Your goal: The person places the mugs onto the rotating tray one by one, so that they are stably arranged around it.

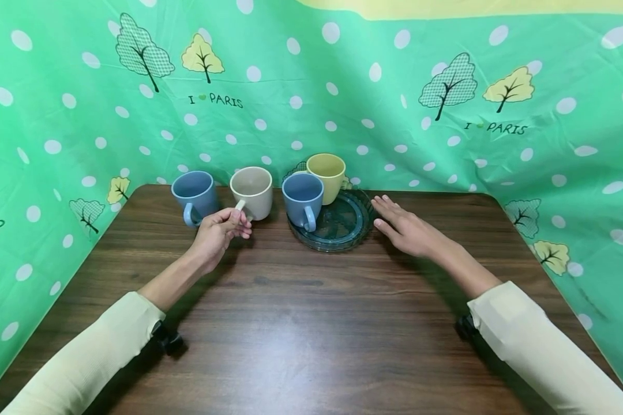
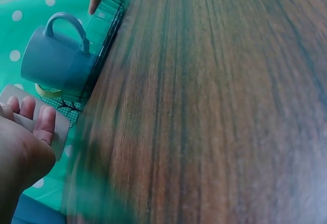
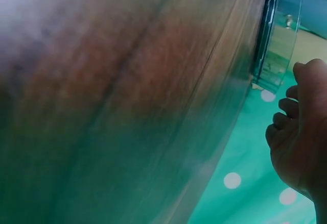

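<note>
My left hand (image 1: 214, 237) pinches the handle of a white mug (image 1: 258, 199) between thumb and fingers. That mug is upright; whether its base touches the table I cannot tell. A round clear glass tray (image 1: 328, 248) lies to its right, bearing a blue mug (image 1: 297, 199) and a yellow mug (image 1: 333, 183). Close by the tray's right rim, my right hand (image 1: 406, 229) is held with its fingers extended and nothing in it. In the left wrist view, fingers curl in front of the white mug (image 2: 62, 132).
Another blue mug (image 1: 201, 197) stands at the table's back left, just beyond the left hand. Behind the dark wooden table (image 1: 301, 323) hangs a green dotted cloth (image 1: 291, 69), close to the mugs and tray.
</note>
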`<state>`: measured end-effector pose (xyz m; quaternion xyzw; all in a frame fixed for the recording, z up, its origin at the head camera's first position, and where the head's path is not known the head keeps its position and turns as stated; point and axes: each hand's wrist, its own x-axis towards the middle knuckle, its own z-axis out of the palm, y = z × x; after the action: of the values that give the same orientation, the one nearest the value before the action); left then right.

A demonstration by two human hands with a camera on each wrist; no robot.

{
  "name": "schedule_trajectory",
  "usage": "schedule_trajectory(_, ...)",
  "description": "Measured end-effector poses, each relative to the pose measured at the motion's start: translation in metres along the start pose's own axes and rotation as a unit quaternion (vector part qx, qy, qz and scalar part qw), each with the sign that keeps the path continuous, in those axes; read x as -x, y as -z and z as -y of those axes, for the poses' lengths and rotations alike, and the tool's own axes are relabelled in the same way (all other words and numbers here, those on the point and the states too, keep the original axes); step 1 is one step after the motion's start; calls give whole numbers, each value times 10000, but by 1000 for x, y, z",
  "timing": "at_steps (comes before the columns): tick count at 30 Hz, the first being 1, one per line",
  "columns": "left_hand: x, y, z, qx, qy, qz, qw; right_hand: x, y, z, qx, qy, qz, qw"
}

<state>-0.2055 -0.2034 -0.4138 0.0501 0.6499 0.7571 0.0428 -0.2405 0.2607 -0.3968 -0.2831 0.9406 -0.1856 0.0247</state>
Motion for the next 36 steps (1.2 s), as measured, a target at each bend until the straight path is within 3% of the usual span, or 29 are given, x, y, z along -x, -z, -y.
schedule_trajectory(11,3,5,3,-111,55,120,9999,-19,2,-8,-58,63,320,9995)
schedule_trajectory(21,5,7,1,-118,-45,220,9997,-34,2,-9,-7,98,361,9993)
schedule_trajectory(36,8,5,1,-62,-21,254,9997,-40,1,-12,-194,-88,537,9983)
